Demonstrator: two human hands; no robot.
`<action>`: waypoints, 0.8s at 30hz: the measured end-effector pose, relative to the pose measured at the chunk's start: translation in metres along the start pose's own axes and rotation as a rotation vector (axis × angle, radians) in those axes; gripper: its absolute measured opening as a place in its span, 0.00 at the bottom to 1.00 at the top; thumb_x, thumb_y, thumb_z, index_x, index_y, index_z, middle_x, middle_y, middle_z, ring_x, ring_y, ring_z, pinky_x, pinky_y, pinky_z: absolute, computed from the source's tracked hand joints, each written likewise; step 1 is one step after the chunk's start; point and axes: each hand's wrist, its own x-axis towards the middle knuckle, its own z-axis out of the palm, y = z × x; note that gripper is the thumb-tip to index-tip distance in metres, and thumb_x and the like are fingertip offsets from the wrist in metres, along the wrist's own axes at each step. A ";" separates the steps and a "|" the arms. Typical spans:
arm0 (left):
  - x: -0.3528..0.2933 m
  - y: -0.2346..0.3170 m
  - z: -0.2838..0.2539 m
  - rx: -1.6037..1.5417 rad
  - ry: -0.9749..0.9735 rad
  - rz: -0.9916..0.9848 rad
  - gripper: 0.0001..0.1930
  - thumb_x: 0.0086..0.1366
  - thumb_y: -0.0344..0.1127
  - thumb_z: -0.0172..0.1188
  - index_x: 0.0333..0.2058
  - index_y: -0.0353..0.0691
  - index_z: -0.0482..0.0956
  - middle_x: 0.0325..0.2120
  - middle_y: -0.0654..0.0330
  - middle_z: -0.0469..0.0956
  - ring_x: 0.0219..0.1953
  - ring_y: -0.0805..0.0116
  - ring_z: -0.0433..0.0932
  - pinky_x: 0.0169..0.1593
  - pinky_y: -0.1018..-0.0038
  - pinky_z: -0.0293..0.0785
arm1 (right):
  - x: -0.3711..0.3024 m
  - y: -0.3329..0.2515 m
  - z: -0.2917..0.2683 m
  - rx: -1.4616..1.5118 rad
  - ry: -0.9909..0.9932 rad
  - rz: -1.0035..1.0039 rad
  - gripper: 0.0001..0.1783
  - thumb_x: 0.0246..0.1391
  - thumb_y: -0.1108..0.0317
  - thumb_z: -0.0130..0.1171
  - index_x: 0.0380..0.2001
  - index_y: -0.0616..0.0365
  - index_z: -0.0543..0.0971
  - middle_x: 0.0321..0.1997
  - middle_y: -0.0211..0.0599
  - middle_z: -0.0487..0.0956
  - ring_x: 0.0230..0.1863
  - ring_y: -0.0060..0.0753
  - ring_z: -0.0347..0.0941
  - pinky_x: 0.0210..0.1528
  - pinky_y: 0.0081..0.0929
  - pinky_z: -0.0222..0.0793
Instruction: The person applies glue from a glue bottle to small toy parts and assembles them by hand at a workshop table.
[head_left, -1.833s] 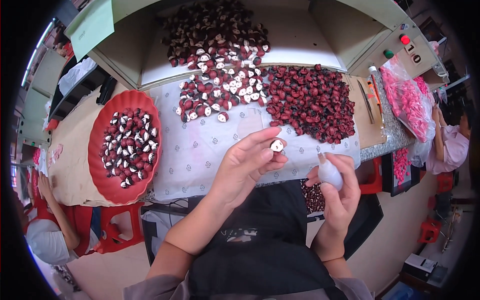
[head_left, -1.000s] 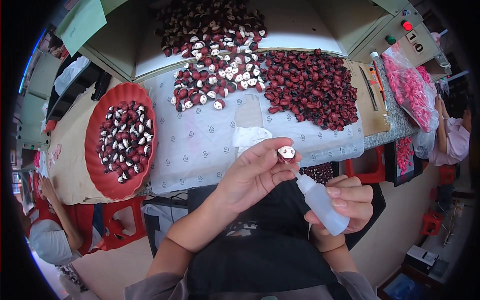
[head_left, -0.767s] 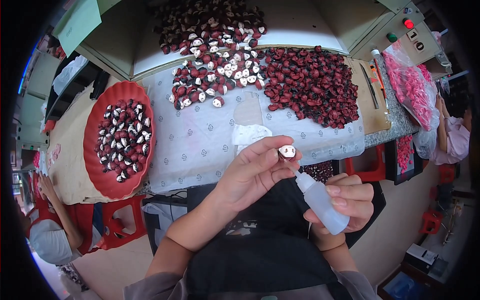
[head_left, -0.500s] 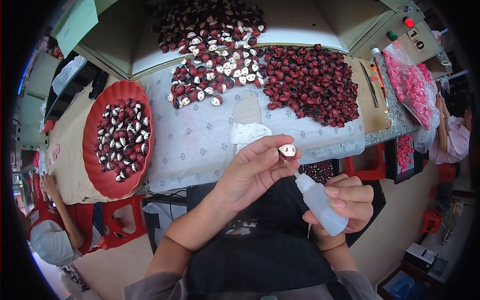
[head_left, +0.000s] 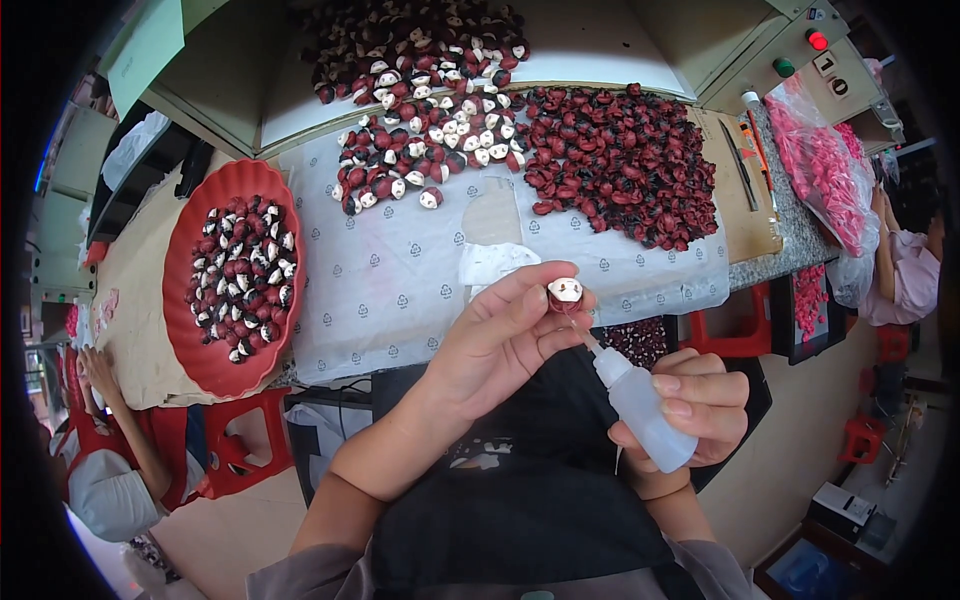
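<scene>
Pinched between the fingertips of my left hand (head_left: 490, 340) is a small doll head (head_left: 565, 288) with a white face and a dark red underside. My right hand (head_left: 708, 405) is wrapped round a translucent white squeeze bottle (head_left: 645, 410), tilted so its thin nozzle points up and left. The nozzle tip is just below the doll head, close to my left fingers; whether it touches the piece, I cannot tell. On the white printed sheet (head_left: 375, 290) beyond my hands lie many similar white-faced heads (head_left: 455, 140) and a pile of dark red and black pieces (head_left: 620, 165).
A red scalloped tray (head_left: 180, 300) of similar heads stands on the left. Tweezers (head_left: 740, 165) lie right of the pile, near a bag of pink pieces (head_left: 820, 190). A metal-sided cabinet (head_left: 215, 90) borders the back. Co-workers sit at both sides; one bare arm (head_left: 135, 430) shows at left.
The doll head and my left fingers have shifted slightly left and up, and the head has turned a little. My right hand and the bottle have barely moved.
</scene>
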 end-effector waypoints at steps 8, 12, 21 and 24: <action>0.000 0.001 0.002 -0.006 0.051 -0.010 0.16 0.58 0.34 0.49 0.45 0.36 0.65 0.37 0.50 0.70 0.39 0.63 0.72 0.44 0.73 0.70 | 0.000 0.001 -0.001 -0.027 0.007 0.008 0.24 0.32 0.63 0.67 0.31 0.54 0.64 0.29 0.32 0.64 0.21 0.24 0.59 0.20 0.16 0.57; 0.000 0.000 -0.001 -0.018 0.006 0.004 0.16 0.59 0.33 0.46 0.46 0.35 0.64 0.38 0.50 0.70 0.40 0.64 0.72 0.45 0.74 0.69 | 0.000 0.002 0.000 -0.038 0.015 0.001 0.24 0.32 0.64 0.67 0.30 0.54 0.64 0.29 0.32 0.64 0.21 0.24 0.60 0.19 0.16 0.57; -0.002 0.005 -0.003 -0.034 0.061 0.025 0.16 0.59 0.33 0.47 0.46 0.35 0.64 0.38 0.50 0.70 0.39 0.65 0.72 0.45 0.73 0.69 | -0.002 0.008 -0.002 -0.058 0.079 0.002 0.23 0.34 0.63 0.65 0.31 0.55 0.63 0.30 0.33 0.65 0.23 0.25 0.62 0.22 0.17 0.60; -0.003 0.024 -0.008 -0.041 0.124 0.175 0.17 0.59 0.33 0.47 0.47 0.36 0.63 0.38 0.49 0.70 0.39 0.64 0.72 0.46 0.72 0.69 | 0.004 0.021 -0.017 -0.076 0.172 0.105 0.18 0.39 0.70 0.61 0.30 0.58 0.62 0.33 0.40 0.65 0.28 0.26 0.65 0.28 0.19 0.65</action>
